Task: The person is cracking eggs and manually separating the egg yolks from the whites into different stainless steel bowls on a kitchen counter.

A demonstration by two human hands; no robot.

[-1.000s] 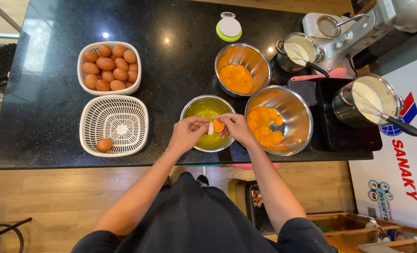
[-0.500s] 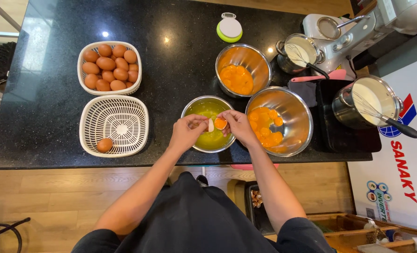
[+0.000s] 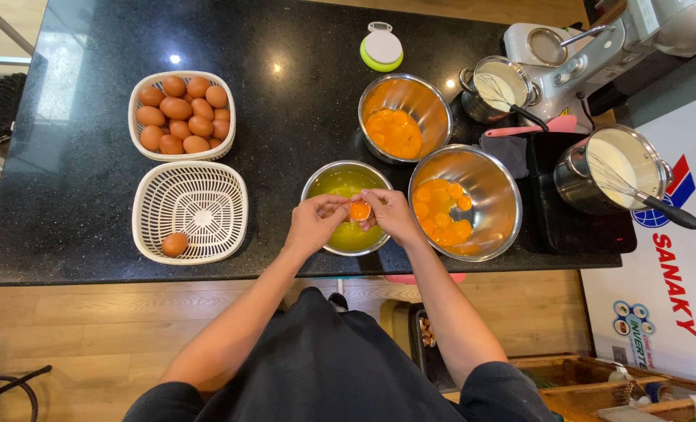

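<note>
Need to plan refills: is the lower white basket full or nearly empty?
Nearly empty. The lower basket holds one brown egg in its near-left corner; the rest shows bare white lattice.

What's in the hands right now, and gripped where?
Both the left hand and the right hand hold a cracked egg by its shell edges, yolk showing, over the steel bowl.

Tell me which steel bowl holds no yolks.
The steel bowl under both hands, nearest the counter's front edge: it holds only clear yellowish egg white, while the other two bowls hold orange yolks.
</note>
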